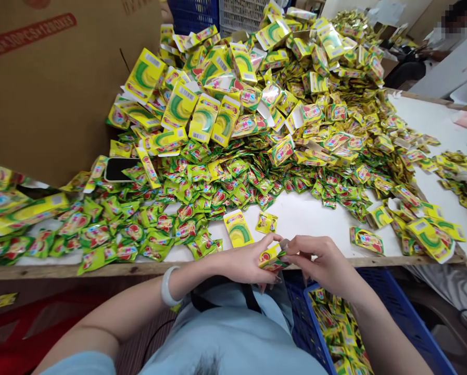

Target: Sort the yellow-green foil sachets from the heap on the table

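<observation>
My left hand (pixel 243 263) is closed around a small yellow and green candy box (pixel 270 255), held over the table's front edge. At the end of that box, the fingers of my right hand (pixel 315 255) are pinched by its open flap. Whether a packet sits between those fingertips is hidden. Just beyond my hands, a flat yellow carton (pixel 238 228) and a single yellow packet (pixel 266 223) lie on the white tabletop (pixel 295 208). Green candy packets (pixel 186 226) are strewn to the left of them.
Yellow boxes (pixel 202 117) and packets form a tall heap across the table. A big cardboard carton (pixel 61 94) stands at the left, near a phone (pixel 120 170). Below the table on the right, a blue crate (pixel 405 312) holds filled boxes. Another person (pixel 447 39) sits at the far right.
</observation>
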